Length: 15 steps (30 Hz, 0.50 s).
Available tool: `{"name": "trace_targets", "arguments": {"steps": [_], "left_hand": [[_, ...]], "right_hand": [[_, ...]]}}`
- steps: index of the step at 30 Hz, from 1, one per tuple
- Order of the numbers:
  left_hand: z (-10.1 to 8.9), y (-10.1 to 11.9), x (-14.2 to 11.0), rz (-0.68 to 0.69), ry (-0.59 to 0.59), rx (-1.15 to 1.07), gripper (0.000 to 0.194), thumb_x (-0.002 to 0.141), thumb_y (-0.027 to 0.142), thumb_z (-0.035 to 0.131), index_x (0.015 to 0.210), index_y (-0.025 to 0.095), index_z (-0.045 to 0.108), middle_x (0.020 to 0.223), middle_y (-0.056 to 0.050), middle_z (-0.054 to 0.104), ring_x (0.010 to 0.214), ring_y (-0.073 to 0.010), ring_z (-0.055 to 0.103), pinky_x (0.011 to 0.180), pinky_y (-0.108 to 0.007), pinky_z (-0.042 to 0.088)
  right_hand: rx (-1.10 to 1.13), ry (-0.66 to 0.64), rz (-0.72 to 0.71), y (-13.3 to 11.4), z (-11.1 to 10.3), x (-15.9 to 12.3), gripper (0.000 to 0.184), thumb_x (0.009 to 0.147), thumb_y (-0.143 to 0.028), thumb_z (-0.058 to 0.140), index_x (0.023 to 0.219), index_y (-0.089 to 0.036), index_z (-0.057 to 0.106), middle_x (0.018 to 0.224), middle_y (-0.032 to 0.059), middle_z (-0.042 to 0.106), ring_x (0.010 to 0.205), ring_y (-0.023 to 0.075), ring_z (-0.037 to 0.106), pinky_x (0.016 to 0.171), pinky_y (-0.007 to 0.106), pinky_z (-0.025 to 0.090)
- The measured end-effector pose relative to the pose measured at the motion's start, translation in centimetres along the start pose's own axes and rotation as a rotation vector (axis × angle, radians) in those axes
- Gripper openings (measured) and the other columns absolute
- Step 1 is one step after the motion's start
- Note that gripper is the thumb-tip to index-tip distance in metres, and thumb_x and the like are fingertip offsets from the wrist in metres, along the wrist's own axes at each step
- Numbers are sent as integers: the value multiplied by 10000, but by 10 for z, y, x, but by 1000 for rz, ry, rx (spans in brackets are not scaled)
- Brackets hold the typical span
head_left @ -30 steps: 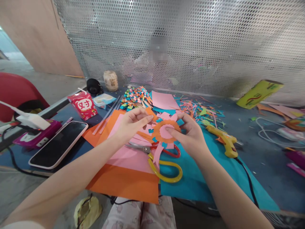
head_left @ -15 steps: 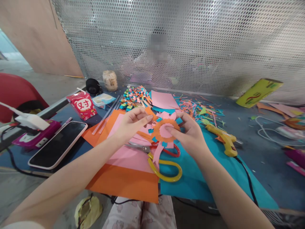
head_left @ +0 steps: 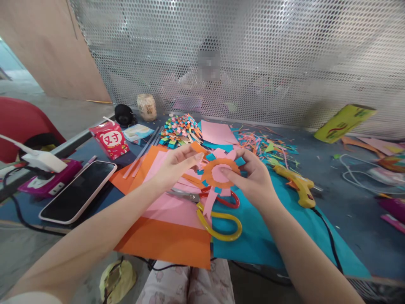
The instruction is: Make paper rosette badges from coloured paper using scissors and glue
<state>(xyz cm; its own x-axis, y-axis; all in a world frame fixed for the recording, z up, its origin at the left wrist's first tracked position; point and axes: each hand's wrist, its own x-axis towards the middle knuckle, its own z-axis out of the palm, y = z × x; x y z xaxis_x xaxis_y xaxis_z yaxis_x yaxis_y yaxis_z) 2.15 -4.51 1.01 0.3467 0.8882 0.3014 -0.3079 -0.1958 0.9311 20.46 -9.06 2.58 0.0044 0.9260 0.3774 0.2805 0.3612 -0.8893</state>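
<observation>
a person's l. hand (head_left: 179, 162) pinches a small orange paper piece (head_left: 198, 147) just beside a pink, orange & blue paper rosette (head_left: 209, 175), held in the r. hand (head_left: 255, 179), thumb on its front, above the worktable (head_left: 319, 160). scissors (head_left: 201, 207) w/ red & yellow handles lie below, across pink (head_left: 177, 214) & blue paper (head_left: 262, 240); yellow glue gun (head_left: 295, 183) at r., phone (head_left: 79, 192) at l.
</observation>
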Motion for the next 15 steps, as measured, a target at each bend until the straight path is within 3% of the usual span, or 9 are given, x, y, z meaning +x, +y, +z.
{"name": "trace_targets", "arguments": {"steps": [6, 11, 15], "left_hand": [[0, 1, 0, -16, 9, -5, 325, 677, 479, 756, 809, 190, 685, 685, 1, 614, 579, -95, 554, 578, -234, 486], [0, 3, -1, -2, 1, -15, 375, 687, 533, 727, 805, 182, 666, 809, -28, 627, 721, -126, 580, 631, -239, 498], [-1, 2, 0, 46, 36, 2, 473, 632, 527, 774, 935, 189, 641, 890, -42, 635, 817, -150, 593, 650, -240, 485]], "right_hand": [[-22, 16, 16, 0, 1, 0, 275, 653, -322, 703, 823, -221, 512, 728, -29, 542, 548, 93, 470, 466, 228, 411], [-18, 28, 6, -1, 0, -1, 267, 648, -318, 704, 810, -222, 515, 751, -23, 559, 571, 101, 497, 487, 240, 440], [7, 38, 27, -2, 0, -1, 298, 642, -330, 710, 795, -228, 475, 724, -31, 564, 538, 103, 514, 457, 244, 444]]}}
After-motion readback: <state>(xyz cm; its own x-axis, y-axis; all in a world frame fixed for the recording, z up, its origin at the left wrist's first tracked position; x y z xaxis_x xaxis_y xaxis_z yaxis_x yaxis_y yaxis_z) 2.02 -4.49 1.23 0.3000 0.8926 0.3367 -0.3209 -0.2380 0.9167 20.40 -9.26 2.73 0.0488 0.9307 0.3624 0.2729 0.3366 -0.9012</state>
